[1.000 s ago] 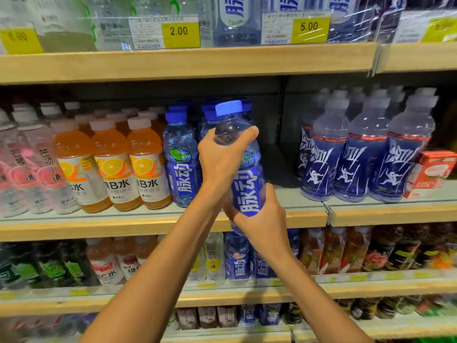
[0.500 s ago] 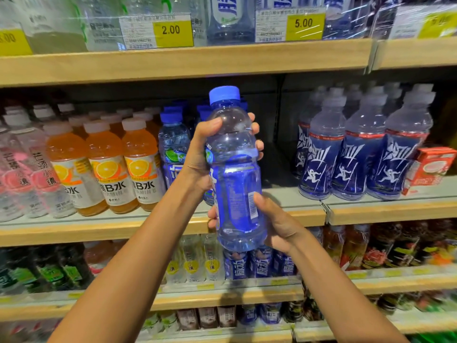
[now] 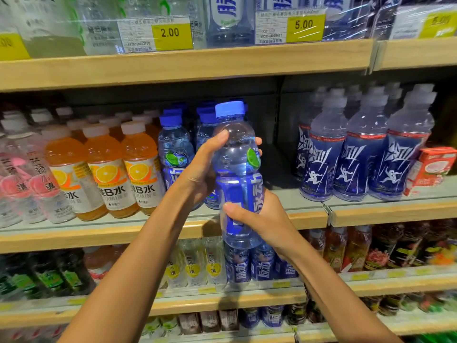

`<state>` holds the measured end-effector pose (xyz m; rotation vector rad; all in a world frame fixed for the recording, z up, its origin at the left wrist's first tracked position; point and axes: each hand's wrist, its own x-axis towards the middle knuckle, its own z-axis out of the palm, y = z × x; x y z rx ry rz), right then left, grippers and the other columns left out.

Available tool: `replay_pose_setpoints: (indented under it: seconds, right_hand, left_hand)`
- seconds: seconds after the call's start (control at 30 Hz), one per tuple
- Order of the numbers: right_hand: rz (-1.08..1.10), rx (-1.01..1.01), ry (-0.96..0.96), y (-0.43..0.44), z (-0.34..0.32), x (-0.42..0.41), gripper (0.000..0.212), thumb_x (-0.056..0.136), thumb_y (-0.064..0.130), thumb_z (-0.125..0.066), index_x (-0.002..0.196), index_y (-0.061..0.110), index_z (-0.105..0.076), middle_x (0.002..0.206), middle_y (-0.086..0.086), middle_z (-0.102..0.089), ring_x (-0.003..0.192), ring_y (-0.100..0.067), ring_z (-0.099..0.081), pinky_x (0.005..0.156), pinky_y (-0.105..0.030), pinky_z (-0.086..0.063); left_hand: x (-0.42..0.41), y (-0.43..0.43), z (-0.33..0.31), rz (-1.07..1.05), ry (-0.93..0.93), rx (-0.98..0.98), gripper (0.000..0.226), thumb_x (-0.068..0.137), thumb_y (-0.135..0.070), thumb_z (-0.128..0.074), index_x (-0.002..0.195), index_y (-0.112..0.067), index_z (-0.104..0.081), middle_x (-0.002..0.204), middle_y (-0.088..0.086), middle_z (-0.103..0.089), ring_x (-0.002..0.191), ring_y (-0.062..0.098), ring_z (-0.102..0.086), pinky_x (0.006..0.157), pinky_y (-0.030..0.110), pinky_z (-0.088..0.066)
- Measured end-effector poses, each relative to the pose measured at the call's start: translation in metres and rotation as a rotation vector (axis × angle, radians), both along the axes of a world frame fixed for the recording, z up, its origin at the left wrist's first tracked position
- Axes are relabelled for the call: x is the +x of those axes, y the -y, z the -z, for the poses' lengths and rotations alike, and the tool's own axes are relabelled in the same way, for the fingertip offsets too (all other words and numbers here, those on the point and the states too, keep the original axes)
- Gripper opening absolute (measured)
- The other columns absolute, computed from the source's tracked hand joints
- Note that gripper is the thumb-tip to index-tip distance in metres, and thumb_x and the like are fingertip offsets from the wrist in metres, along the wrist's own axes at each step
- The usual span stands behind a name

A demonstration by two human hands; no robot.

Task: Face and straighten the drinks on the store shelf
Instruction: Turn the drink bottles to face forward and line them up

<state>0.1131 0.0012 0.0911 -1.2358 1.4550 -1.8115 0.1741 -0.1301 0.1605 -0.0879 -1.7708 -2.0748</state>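
Note:
A clear bottle with a blue cap and blue label [image 3: 236, 174] is upright in the air in front of the middle shelf [image 3: 247, 216]. My left hand [image 3: 202, 169] grips its upper body from the left, thumb in front and fingers behind. Around its lower part my right hand [image 3: 262, 219] is curled from the right. The label's white characters face right, with a lime picture above them. More blue-capped bottles [image 3: 174, 154] of the same kind stand on the shelf behind my left hand.
Orange drinks [image 3: 138, 169] and pink-label bottles [image 3: 17, 184] stand left of the blue ones. Dark blue sports bottles [image 3: 358, 154] and a red carton [image 3: 431, 169] fill the right section. A gap lies on the shelf right of the held bottle. Shelves above and below are stocked.
The bottle was lifted off the shelf and turned in my hands; its label front went from facing me to the back, and is now coming round on the right side.

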Motion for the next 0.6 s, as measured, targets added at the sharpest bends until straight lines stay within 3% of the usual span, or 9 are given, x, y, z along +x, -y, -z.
replay_pose_setpoints:
  seconds: [0.1, 0.2, 0.37, 0.5, 0.6]
  right_hand:
    - [0.113, -0.054, -0.008, 0.003, 0.002, 0.0, 0.033, 0.076, 0.012, -0.078, 0.103, 0.018, -0.061, 0.085, 0.007, -0.074, 0.076, -0.006, -0.069, 0.065, -0.015, -0.051]
    - [0.257, -0.042, -0.035, 0.006, 0.004, 0.001, 0.047, 0.074, 0.019, -0.081, 0.113, 0.013, -0.056, 0.096, 0.001, -0.072, 0.085, -0.008, -0.07, 0.07, -0.02, -0.053]
    - [0.539, 0.06, -0.205, 0.008, 0.005, 0.006, 0.054, 0.065, 0.04, -0.083, 0.101, 0.022, -0.046, 0.09, 0.009, -0.066, 0.077, -0.001, -0.063, 0.061, -0.01, -0.047]
    - [0.608, 0.094, -0.259, 0.011, 0.009, 0.011, 0.062, 0.064, 0.044, -0.082, 0.105, 0.022, -0.042, 0.099, 0.0, -0.064, 0.087, -0.015, -0.064, 0.068, -0.028, -0.054]
    - [0.572, 0.101, -0.254, 0.009, 0.011, 0.011, 0.061, 0.063, 0.046, -0.08, 0.105, 0.024, -0.042, 0.098, 0.004, -0.064, 0.084, -0.011, -0.065, 0.065, -0.026, -0.055]
  left_hand:
    - [-0.002, -0.003, 0.0, -0.19, 0.044, -0.031, 0.037, 0.076, -0.049, -0.061, 0.097, -0.022, -0.076, 0.098, 0.007, -0.074, 0.087, 0.02, -0.072, 0.07, 0.03, -0.057]
    - [-0.005, -0.01, -0.001, -0.31, -0.003, -0.086, 0.045, 0.082, -0.044, -0.059, 0.113, -0.013, -0.064, 0.107, 0.011, -0.072, 0.098, 0.027, -0.069, 0.083, 0.038, -0.056]
    - [-0.01, -0.035, -0.001, -0.563, -0.15, -0.213, 0.029, 0.081, -0.03, -0.072, 0.105, -0.015, -0.063, 0.094, -0.004, -0.072, 0.086, 0.008, -0.069, 0.07, 0.016, -0.051]
    - [-0.015, -0.045, -0.003, -0.7, -0.211, -0.163, 0.02, 0.079, -0.021, -0.077, 0.093, -0.017, -0.064, 0.084, -0.005, -0.071, 0.078, 0.01, -0.069, 0.068, 0.019, -0.051]
    - [-0.016, -0.042, -0.004, -0.7, -0.215, -0.135, 0.017, 0.08, -0.019, -0.076, 0.091, -0.014, -0.065, 0.078, -0.006, -0.07, 0.072, 0.009, -0.068, 0.066, 0.02, -0.052]
